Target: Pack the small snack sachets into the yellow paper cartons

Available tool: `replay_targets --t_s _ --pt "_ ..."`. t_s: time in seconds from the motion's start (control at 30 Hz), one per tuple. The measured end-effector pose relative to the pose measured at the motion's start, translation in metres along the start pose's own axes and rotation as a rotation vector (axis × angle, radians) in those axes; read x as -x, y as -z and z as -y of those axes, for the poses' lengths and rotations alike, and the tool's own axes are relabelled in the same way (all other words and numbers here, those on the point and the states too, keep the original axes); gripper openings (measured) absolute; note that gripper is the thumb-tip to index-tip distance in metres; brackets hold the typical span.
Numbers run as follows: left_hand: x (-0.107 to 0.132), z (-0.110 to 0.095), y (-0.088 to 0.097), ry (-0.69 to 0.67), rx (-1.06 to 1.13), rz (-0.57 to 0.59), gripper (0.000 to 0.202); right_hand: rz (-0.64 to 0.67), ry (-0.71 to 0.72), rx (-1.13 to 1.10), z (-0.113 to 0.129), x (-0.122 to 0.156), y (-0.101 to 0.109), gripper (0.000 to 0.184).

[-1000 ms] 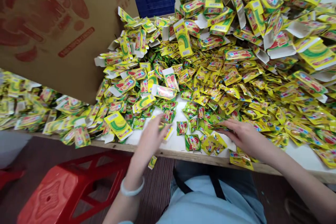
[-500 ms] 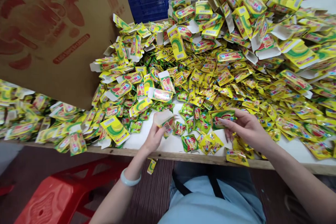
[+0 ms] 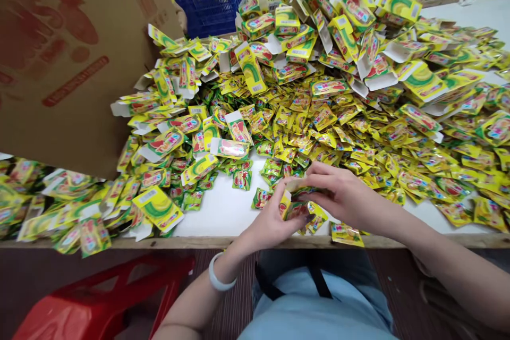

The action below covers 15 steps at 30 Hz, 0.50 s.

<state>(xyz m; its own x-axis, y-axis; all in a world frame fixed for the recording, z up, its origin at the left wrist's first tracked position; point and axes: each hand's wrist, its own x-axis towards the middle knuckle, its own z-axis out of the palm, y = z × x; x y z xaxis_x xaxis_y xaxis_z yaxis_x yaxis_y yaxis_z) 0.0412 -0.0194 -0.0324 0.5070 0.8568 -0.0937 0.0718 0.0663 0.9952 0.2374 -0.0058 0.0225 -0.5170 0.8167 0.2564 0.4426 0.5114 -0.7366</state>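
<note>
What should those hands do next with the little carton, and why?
Likely push the sachets fully into the small carton. The left hand grips the carton at the near edge of the table, its open flap up. The right hand pinches a few sachets in its fingers at the carton's mouth, with part of them showing outside.

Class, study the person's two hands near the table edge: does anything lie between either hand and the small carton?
Nothing visible does: the left hand and right hand both close directly on the small carton.
</note>
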Motion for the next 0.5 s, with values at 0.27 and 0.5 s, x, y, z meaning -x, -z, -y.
replay_targets --t_s 0.27,0.5 --pt "0.008 0.001 -0.007 0.117 0.031 0.144 0.071 -0.014 -0.042 -0.007 -0.002 0.026 0.008 0.015" --pt "0.016 -0.005 -0.037 0.158 -0.007 0.291 0.088 0.120 -0.089 -0.147 0.001 0.070 -0.008 0.028"
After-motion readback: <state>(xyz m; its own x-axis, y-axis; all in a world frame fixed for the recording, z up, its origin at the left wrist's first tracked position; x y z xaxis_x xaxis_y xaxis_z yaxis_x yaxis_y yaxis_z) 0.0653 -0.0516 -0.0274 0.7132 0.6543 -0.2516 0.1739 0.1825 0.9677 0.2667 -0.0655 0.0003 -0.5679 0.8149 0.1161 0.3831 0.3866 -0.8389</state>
